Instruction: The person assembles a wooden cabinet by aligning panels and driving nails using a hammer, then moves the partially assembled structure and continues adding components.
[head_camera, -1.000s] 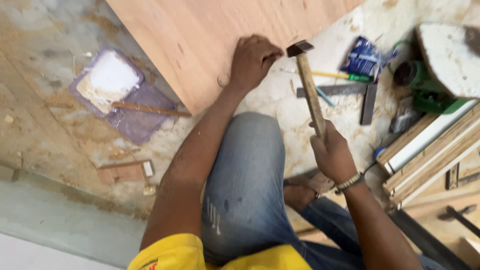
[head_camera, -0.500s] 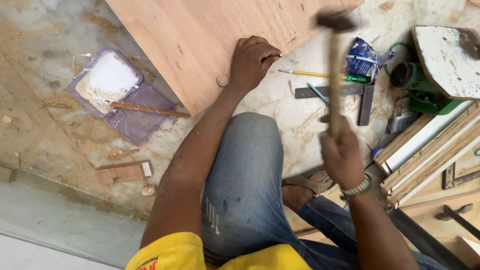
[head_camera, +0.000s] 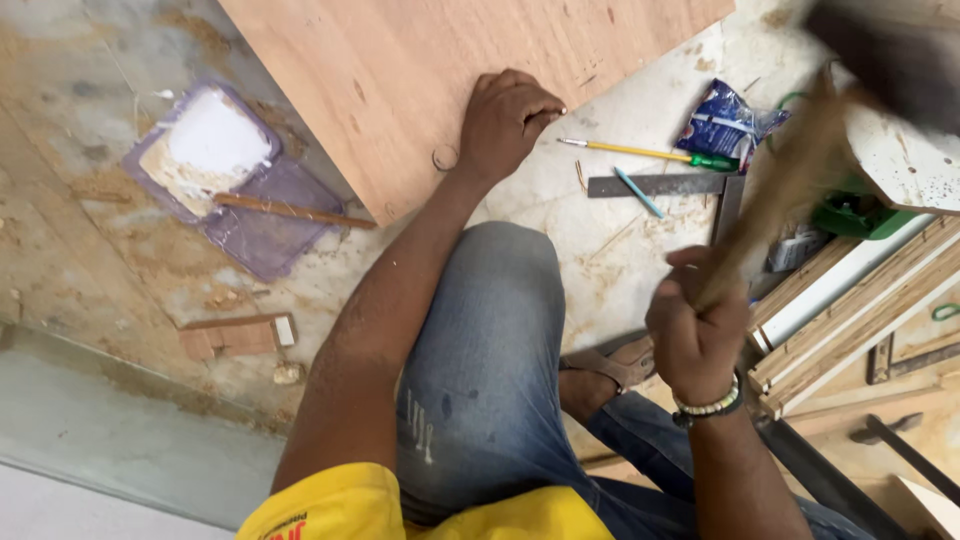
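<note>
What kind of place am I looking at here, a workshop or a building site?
Probably a carpentry job on a bare floor: a large brown plywood sheet, a wooden-handled hammer in the right hand, a steel try square, stacked timber strips.

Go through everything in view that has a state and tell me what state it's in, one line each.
left hand: pressed on the board's edge, fingers curled
right hand: fist closed round the hammer handle
hammer: raised, blurred by motion
plywood board: lying flat on the floor
screwdriver: lying on the floor, untouched
steel square: lying flat
blue packet: crumpled, whether open is unclear
purple tray: holds white paste, stick laid across
</note>
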